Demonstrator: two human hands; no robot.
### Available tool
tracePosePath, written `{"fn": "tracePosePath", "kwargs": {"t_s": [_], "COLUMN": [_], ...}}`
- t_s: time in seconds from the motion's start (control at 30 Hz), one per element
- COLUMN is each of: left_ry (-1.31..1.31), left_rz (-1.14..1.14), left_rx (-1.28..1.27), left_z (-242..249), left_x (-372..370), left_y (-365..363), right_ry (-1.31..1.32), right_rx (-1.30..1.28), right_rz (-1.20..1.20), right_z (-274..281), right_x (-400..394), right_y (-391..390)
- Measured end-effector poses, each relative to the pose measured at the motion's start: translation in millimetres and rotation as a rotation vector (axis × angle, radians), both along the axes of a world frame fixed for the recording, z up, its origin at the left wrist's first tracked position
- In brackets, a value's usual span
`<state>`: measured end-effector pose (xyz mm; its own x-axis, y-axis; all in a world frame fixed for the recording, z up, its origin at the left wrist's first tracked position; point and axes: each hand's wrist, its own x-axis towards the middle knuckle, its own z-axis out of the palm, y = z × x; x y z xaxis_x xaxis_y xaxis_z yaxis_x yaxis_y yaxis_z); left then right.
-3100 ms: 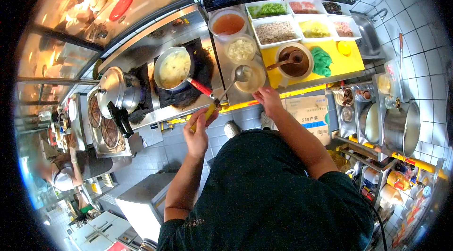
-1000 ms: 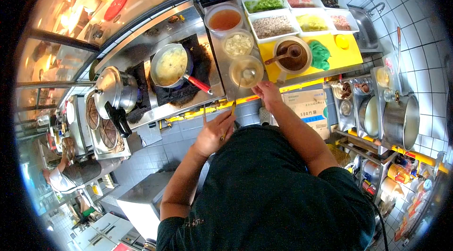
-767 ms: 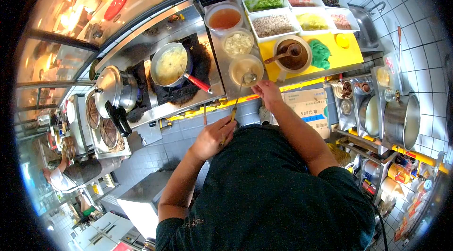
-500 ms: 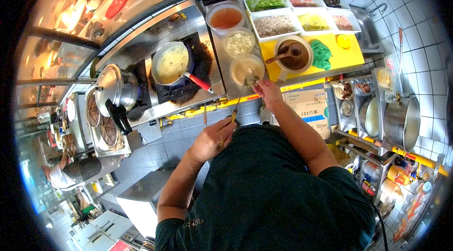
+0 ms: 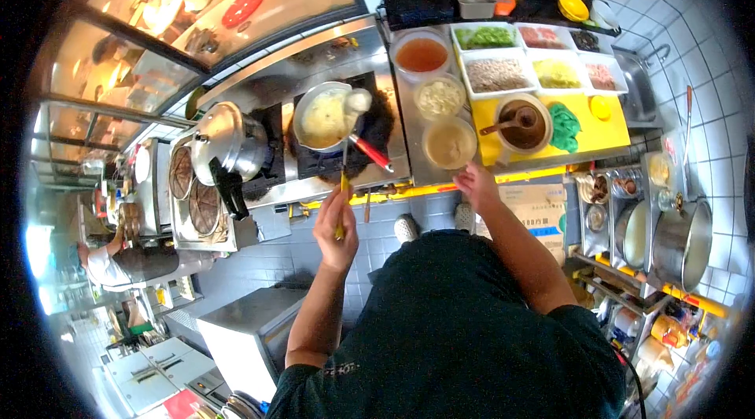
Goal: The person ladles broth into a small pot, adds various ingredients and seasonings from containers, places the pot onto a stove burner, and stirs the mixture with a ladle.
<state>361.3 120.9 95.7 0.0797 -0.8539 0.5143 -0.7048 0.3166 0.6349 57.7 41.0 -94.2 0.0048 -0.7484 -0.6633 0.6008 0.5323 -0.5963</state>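
- Left hand (image 5: 338,226) of mine is closed around the yellow handle of a ladle (image 5: 358,101), the shaft running from it toward 12 o'clock.
- On the carton (image 5: 527,238), at 4 o'clock from my right hand (image 5: 476,187), there is printing and a blue band, but the characters are too blurred for me to read.
- Small pale lettering (image 5: 342,369) marks my dark shirt (image 5: 472,332) on the left side; I can't make it out either.
- The ladle's scoop is at 12 o'clock from my left hand, over the 2 o'clock edge of the pan (image 5: 322,116).
- That pan sits on the stove burner, also at 12 o'clock from my left hand, with pale, lumpy food inside. Its red handle (image 5: 371,154) points toward 4 or 5 o'clock and lies at 1 o'clock from the same hand.
- My right hand has its fingers partly curled, just beside the 5 o'clock rim of a bowl of pale liquid (image 5: 450,143); I cannot tell whether they touch it.
- From that hand, a pot of brown sauce (image 5: 523,136) with a brown ladle (image 5: 503,128) in it stands at 1 o'clock, and a green cloth (image 5: 564,128) lies at 2 o'clock on the yellow board (image 5: 607,134).
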Motion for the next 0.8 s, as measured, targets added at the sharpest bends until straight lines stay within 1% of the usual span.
{"fn": "tracePosePath", "kwargs": {"t_s": [0.03,0.07,0.13,0.17,0.23,0.27,0.3,0.33,0.37,0.47,0.5,0.53,0.6,0.63,0.67,0.73,0.77,0.8], "left_ry": [-0.041,-0.135,-0.208,-0.271,-0.396,-0.370,-0.345,-0.319,-0.352,-0.381,-0.312,-0.347,-0.417,-0.426,-0.421,-0.421,-0.434,-0.508], "left_rz": [0.003,0.032,-0.005,-0.052,-0.150,-0.129,-0.111,-0.092,-0.133,-0.189,-0.176,-0.187,-0.202,-0.222,-0.246,-0.278,-0.257,-0.275], "left_rx": [0.021,0.036,0.098,0.126,0.179,0.155,0.132,0.113,0.096,0.137,0.082,0.086,0.093,0.146,0.136,0.091,0.055,-0.048], "left_z": [-11,-23,-56,-67,-74,-76,-72,-70,-75,-70,-66,-68,-70,-67,-67,-66,-57,-88], "left_x": [10,16,40,52,67,73,75,78,83,94,96,99,108,110,114,125,124,142], "left_y": [-7,-17,-38,-44,-53,-54,-54,-53,-51,-51,-52,-54,-57,-59,-61,-74,-76,-88], "right_ry": [-0.017,0.008,0.064,0.120,0.200,0.242,0.215,0.408,0.600,0.987,1.124,1.260,1.351,1.400,1.448,1.632,1.725,1.685], "right_rx": [0.066,0.080,0.113,0.122,0.120,0.115,0.138,-0.026,-0.191,-0.293,-0.360,-0.428,-0.364,-0.336,-0.308,-0.339,-0.353,-0.257], "right_rz": [-0.043,0.014,0.123,0.192,0.331,0.396,0.392,0.548,0.704,0.983,1.045,1.109,1.176,1.208,1.240,1.334,1.378,1.446], "right_z": [-6,-12,-30,-30,-34,-36,-36,-61,-107,-148,-141,-140,-142,-146,-150,-202,-227,-245], "right_x": [-2,-5,-10,-9,-12,-14,-16,-27,-42,-59,-67,-75,-83,-90,-96,-118,-129,-137], "right_y": [3,5,10,13,23,25,29,33,38,61,71,83,98,105,112,131,141,146]}}
